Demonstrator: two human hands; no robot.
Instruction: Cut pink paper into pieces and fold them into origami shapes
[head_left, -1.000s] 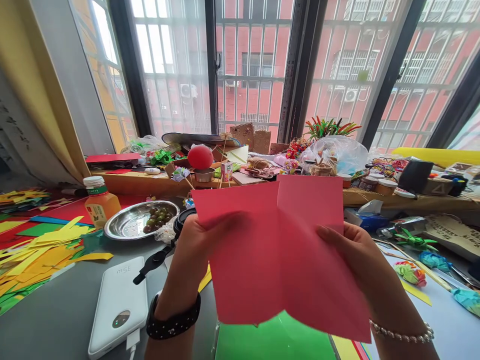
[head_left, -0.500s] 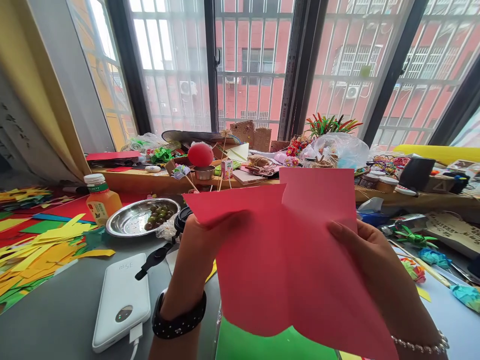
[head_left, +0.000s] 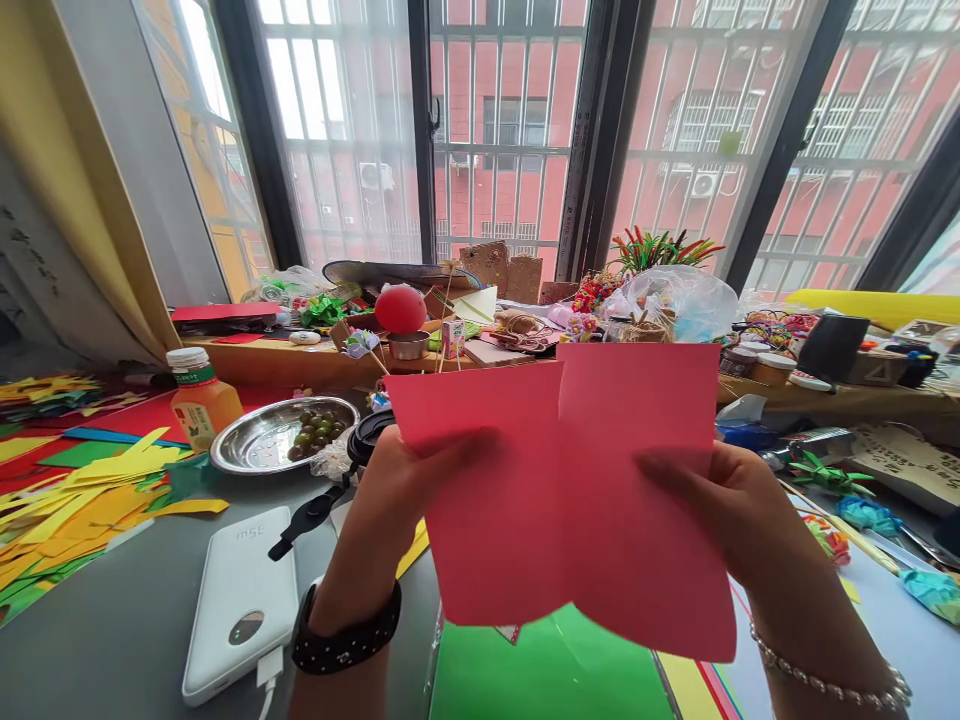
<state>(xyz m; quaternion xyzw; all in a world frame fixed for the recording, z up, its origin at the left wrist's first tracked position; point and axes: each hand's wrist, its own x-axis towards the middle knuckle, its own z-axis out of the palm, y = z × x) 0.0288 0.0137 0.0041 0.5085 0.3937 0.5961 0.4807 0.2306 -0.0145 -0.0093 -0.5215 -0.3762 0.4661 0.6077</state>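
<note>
Holding the red paper (head_left: 562,500) up over the green sheet (head_left: 551,670), we have our left hand (head_left: 405,480) and right hand (head_left: 720,490) at its opposite sides, fingers closed on it. Our other fingertips are hidden behind it (the thumbs blur a little). Something small, perhaps a patterned scrap (head_left: 509,633), peeks out below; the white power bank (head_left: 244,600) lies on the grey tabletop (head_left: 120,640).

And there on the left wrist, a black band (head_left: 346,640) dotted with small pale specks, over on the right wrist, a bracelet (head_left: 829,682) of silvery round beads, both forearms sleeveless, fingers without rings in sight
</note>
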